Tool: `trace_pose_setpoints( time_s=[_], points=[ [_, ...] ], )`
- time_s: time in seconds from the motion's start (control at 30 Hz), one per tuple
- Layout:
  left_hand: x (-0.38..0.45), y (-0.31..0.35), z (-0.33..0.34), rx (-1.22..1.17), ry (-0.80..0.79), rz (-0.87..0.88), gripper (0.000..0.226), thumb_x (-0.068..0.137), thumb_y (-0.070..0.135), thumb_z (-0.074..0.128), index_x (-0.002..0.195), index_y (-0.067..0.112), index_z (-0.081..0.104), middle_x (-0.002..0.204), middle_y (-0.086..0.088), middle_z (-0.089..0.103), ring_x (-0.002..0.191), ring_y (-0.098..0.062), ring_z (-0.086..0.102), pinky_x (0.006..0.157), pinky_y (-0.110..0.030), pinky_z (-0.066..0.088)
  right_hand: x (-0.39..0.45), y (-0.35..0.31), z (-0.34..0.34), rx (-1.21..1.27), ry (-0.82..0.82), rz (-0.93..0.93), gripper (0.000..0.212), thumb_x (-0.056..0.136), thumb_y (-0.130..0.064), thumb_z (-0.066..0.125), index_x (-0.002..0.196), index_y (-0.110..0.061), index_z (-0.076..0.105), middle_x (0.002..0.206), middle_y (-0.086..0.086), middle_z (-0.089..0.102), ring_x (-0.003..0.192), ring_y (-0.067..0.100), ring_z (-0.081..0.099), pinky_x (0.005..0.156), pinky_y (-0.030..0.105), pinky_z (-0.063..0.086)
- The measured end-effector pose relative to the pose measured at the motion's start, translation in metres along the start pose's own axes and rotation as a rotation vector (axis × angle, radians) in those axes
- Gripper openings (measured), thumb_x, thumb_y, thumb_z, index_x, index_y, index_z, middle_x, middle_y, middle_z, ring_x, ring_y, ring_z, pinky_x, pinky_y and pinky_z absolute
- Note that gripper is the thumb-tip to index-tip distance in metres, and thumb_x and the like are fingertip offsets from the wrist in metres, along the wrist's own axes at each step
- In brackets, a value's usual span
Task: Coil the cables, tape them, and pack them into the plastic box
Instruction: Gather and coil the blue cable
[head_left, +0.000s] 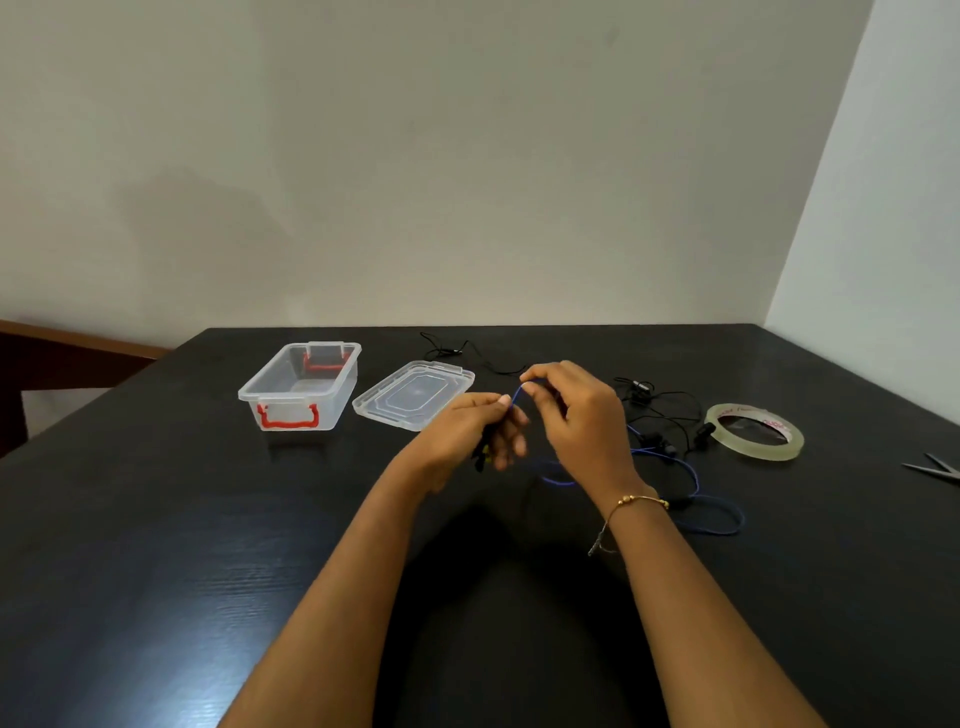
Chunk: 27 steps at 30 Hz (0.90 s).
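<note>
Coiling the blue cable

I'm pinching the blue cable (517, 396) between my left hand (470, 431) and right hand (576, 415) above the black table (208, 519).

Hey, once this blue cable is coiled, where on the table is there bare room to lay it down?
Bare table lies in front of the plastic box and near the left hand. It is crowded to the right: loose black cables, the blue cable, tape roll and scissors.

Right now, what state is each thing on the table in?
plastic box: open, empty
lid: off, flat beside box
blue cable: uncoiled, pinched by both hands
black cables: loose, uncoiled
tape roll: lying flat
left hand: gripping cable
right hand: pinching cable
</note>
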<state>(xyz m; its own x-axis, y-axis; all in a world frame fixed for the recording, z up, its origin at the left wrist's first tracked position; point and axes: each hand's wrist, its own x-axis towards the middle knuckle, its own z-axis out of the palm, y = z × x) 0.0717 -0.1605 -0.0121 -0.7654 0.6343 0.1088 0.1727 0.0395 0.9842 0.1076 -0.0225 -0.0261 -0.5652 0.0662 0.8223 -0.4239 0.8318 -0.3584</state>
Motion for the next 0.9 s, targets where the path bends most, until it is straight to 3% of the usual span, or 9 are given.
trace_pose_setpoints(
  time_s=[0.13, 0.23, 0.3, 0.47, 0.63, 0.8, 0.9],
  points=[
    [-0.003, 0.003, -0.003, -0.170, -0.073, -0.071, 0.040, 0.099, 0.030, 0.030, 0.076, 0.010, 0.055, 0.047, 0.005, 0.040, 0.039, -0.007, 0.030, 0.050, -0.021, 0.039, -0.002, 0.009, 0.001, -0.032, 0.005, 0.052, 0.017, 0.089, -0.011, 0.057, 0.097, -0.004, 0.069, 0.076, 0.008, 0.062, 0.065, 0.010, 0.051, 0.057, 0.011, 0.035],
    [-0.004, 0.005, -0.008, -0.381, -0.120, -0.062, 0.032, 0.098, 0.023, 0.033, 0.073, 0.010, 0.049, 0.045, 0.007, 0.034, 0.036, -0.004, 0.024, 0.044, -0.017, 0.036, -0.004, 0.011, 0.006, -0.033, -0.047, 0.098, 0.019, 0.090, -0.012, 0.055, 0.101, -0.005, 0.069, 0.075, 0.010, 0.062, 0.065, 0.016, 0.054, 0.055, 0.021, 0.041],
    [-0.002, 0.003, -0.009, -0.549, -0.121, -0.023, 0.030, 0.097, 0.019, 0.030, 0.073, 0.011, 0.046, 0.044, 0.008, 0.035, 0.035, -0.003, 0.027, 0.044, -0.017, 0.037, -0.006, 0.010, 0.010, -0.055, -0.129, 0.115, 0.021, 0.093, -0.013, 0.052, 0.105, -0.007, 0.068, 0.080, 0.011, 0.065, 0.071, 0.023, 0.060, 0.059, 0.030, 0.044],
    [0.001, 0.001, -0.013, -0.894, -0.003, 0.076, 0.033, 0.100, 0.020, 0.027, 0.074, 0.013, 0.047, 0.046, 0.007, 0.043, 0.034, -0.003, 0.037, 0.049, -0.017, 0.047, -0.009, 0.000, 0.020, -0.077, -0.357, 0.127, 0.029, 0.097, -0.020, 0.043, 0.122, -0.019, 0.057, 0.095, 0.010, 0.067, 0.086, 0.026, 0.061, 0.069, 0.036, 0.046],
    [0.005, 0.003, -0.021, -1.199, 0.204, 0.237, 0.032, 0.100, 0.020, 0.031, 0.079, 0.011, 0.054, 0.061, 0.000, 0.068, 0.056, -0.010, 0.066, 0.066, -0.024, 0.059, -0.015, -0.004, 0.025, -0.122, -0.592, 0.172, 0.036, 0.097, -0.019, 0.041, 0.132, -0.026, 0.048, 0.108, 0.011, 0.064, 0.097, 0.029, 0.060, 0.078, 0.035, 0.046],
    [0.011, 0.001, -0.025, -1.042, 0.474, 0.323, 0.032, 0.102, 0.018, 0.024, 0.092, 0.011, 0.054, 0.091, -0.007, 0.072, 0.092, -0.021, 0.068, 0.094, -0.034, 0.049, -0.013, -0.009, 0.023, -0.085, -0.731, 0.130, 0.039, 0.098, -0.014, 0.039, 0.130, -0.032, 0.050, 0.089, 0.001, 0.051, 0.080, 0.016, 0.049, 0.078, 0.034, 0.046],
    [0.012, -0.001, -0.026, -0.825, 0.587, 0.288, 0.029, 0.101, 0.016, 0.026, 0.092, 0.013, 0.053, 0.108, -0.010, 0.063, 0.106, -0.022, 0.060, 0.101, -0.033, 0.043, -0.009, -0.013, 0.019, -0.070, -0.732, 0.069, 0.036, 0.097, -0.015, 0.042, 0.128, -0.030, 0.054, 0.092, 0.003, 0.059, 0.085, 0.015, 0.055, 0.079, 0.031, 0.046]
  ],
)
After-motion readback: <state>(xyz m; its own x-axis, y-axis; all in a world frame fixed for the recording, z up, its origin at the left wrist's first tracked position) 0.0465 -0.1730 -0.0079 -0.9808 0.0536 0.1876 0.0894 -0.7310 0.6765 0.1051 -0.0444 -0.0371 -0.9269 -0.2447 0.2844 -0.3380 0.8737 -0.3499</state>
